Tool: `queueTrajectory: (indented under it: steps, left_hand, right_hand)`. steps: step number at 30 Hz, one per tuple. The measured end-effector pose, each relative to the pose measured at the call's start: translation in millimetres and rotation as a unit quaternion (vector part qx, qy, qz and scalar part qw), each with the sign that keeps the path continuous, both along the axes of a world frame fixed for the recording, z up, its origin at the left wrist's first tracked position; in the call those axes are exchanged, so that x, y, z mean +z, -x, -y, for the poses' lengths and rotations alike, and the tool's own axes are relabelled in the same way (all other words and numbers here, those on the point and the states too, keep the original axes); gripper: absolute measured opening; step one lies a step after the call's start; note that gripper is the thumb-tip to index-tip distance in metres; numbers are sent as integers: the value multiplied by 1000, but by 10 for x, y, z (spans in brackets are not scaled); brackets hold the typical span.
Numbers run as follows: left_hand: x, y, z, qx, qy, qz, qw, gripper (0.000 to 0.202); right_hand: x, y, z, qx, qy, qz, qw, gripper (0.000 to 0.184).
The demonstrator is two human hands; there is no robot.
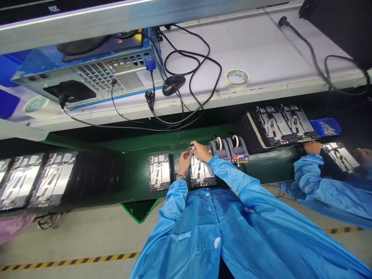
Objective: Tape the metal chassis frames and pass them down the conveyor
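Both my hands meet over the far end of a flat silver panel [202, 173] lying on the green belt [133, 170]. My left hand [184, 161] and my right hand [200, 150] have their fingers pinched together on a small grey part [191, 149] held between them above the panel. A second, similar panel [159, 172] lies just left of my left hand. Blue sleeves cover both my arms.
Two tape dispensers [229, 149] stand right of my hands. Trays of panels [283, 124] sit further right, where another person's sleeve and hand [312, 147] work. More panels [37, 180] lie at far left. A computer case [95, 75], mouse [173, 84], cables and tape roll [236, 77] rest on the shelf above.
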State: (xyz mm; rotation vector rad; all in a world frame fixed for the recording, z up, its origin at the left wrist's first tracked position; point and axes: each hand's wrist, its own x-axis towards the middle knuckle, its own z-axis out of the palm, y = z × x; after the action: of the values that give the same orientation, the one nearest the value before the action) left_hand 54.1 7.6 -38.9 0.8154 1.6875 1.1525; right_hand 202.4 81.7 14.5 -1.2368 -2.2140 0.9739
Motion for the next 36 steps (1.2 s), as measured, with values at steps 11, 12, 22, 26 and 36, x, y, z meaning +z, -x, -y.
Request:
queueTrajectory:
  steps: [11, 12, 22, 26, 36]
  left_hand:
    - [15, -73, -28, 24, 16, -35, 999, 24]
    - [11, -77, -33, 26, 16, -38, 999, 24]
    - [66, -22, -27, -1, -12, -46, 999, 35]
    - [115, -34, 6, -1, -53, -77, 996, 46]
    - [235, -33, 42, -45, -83, -111, 989, 41]
  right_hand:
    - [-4, -19, 12, 17, 37, -2, 999, 59]
    - [14, -33, 16, 11, 44, -4, 999, 60]
    - [231, -95, 538, -140, 415, -421, 794, 49]
    - [176, -42, 755, -156, 577, -545, 588, 40]
    - [156, 49, 769, -186, 625, -589, 477, 22]
